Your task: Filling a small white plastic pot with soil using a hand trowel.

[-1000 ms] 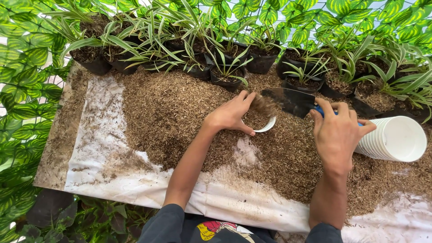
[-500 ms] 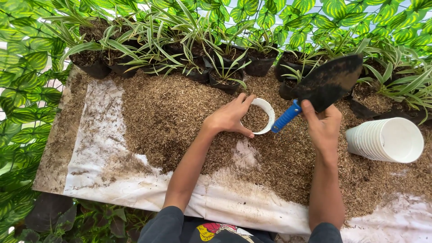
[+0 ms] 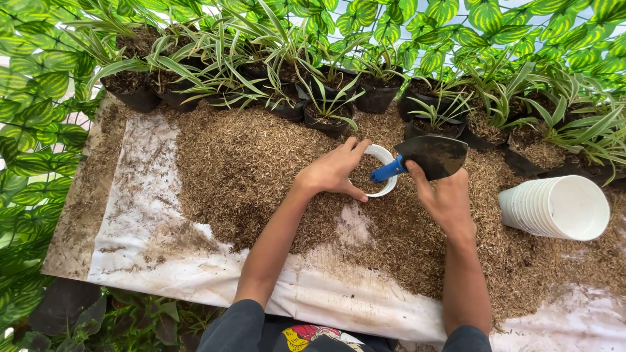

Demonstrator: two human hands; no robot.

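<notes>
Now left hand point(image 3: 332, 171) grips white pot point(image 3: 385, 171); right hand point(image 3: 443, 195) holds trowel point(image 3: 427, 158).

The single head-worn view looks steeply down, close over the husk-strewn table point(image 3: 150, 195), facing the potted plants point(image 3: 326, 98).

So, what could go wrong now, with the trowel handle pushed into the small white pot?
1. The white pot sits on loose husk, and only the left hand steadies it; pressing with the blue handle may tip it.
2. The right hand grips the trowel by its black blade, whose edge might hurt the palm.
3. The pot looks nearly full, so husk may spill over its rim.
</notes>
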